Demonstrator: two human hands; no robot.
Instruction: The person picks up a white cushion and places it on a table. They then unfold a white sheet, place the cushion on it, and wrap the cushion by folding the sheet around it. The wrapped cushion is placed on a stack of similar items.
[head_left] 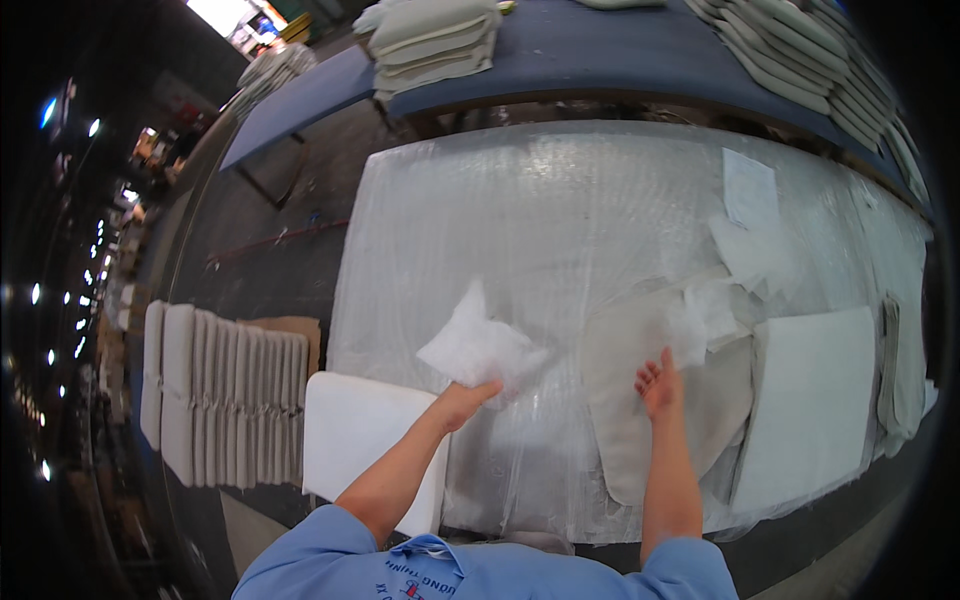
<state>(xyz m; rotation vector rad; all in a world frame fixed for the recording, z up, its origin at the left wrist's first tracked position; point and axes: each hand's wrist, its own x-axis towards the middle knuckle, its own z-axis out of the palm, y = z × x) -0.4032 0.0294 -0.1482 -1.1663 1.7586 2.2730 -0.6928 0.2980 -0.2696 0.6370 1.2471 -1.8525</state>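
Observation:
My left hand (468,403) grips a tuft of white fibre wadding (478,345) by its near edge, its thumb laid along it; the fingers underneath are hidden. My right hand (658,388) is open, palm turned inward, fingers apart and slightly bent. It hovers over a beige fabric cushion cover (630,400) spread on the plastic-wrapped table (450,220). Just beyond its fingertips lies another piece of white wadding (708,312), partly on the cover; I cannot tell whether they touch.
A white foam pad (375,430) lies at the near left, beside a row of grey cushions (235,400). Another white pad (810,400) is at the right. More wadding (755,250) and a paper sheet (750,188) lie farther back. Stacked cushions (435,45) stand on a blue table (600,55) beyond.

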